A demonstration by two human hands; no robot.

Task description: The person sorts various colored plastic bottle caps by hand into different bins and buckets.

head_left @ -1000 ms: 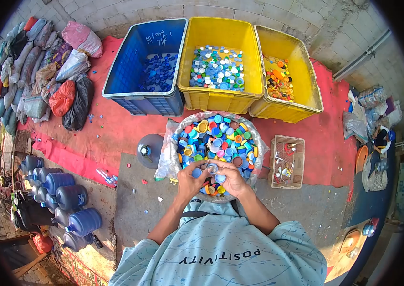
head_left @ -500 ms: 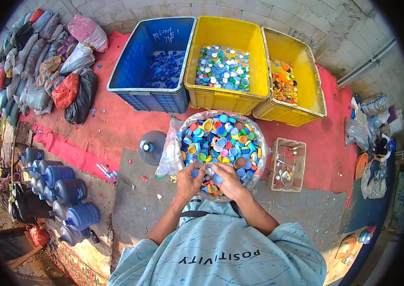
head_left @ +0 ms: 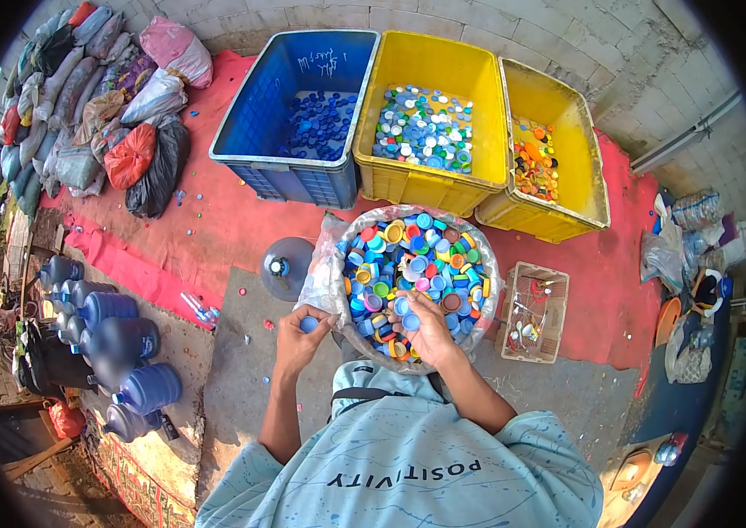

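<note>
A lined tub full of mixed bottle caps stands right in front of me. Just left of its rim is my left hand, fingers curled around a light blue bottle cap. Over the near part of the heap, my right hand is curled with two light blue caps at its fingers. A clear plastic bag hangs over the tub's left side, close to my left hand.
Behind the tub stand a blue crate, a large yellow crate and a smaller yellow crate, all with caps inside. A water jug stands left, a beige basket right. Filled sacks and more jugs lie further left.
My hands were together over the heap and have separated. The left moved left past the rim with a blue cap; the right moved slightly right, now showing blue caps.
</note>
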